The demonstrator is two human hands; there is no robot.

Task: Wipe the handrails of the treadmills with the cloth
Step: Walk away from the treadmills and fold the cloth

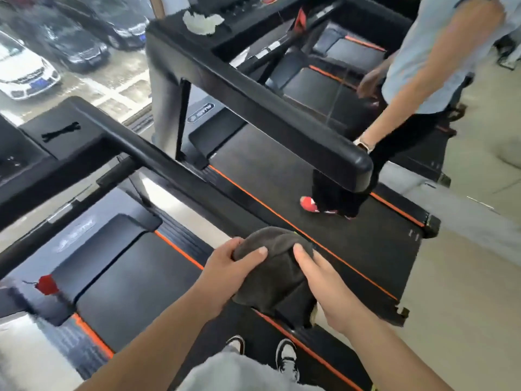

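Top-left: cars [25, 71] outside the glass. Near treadmill: rail [158, 162] runs diag. from console [64, 128] down to centre. Cloth [277, 277], dark grey, draped over rail's near end, covering it. L hand [225, 269] grips cloth's left side, thumb on top, fingers curled into fabric. R hand [321, 280] clamped on cloth's right side, thumb pressing on top (other fingers mostly hidden). Next treadmill to the right: far rail [267, 108], white rag [203, 22] on far console [169, 29]. Second person [439, 57] at right edge, pale blue shirt, wrist w/ watch [363, 145] just behind far rail's end.
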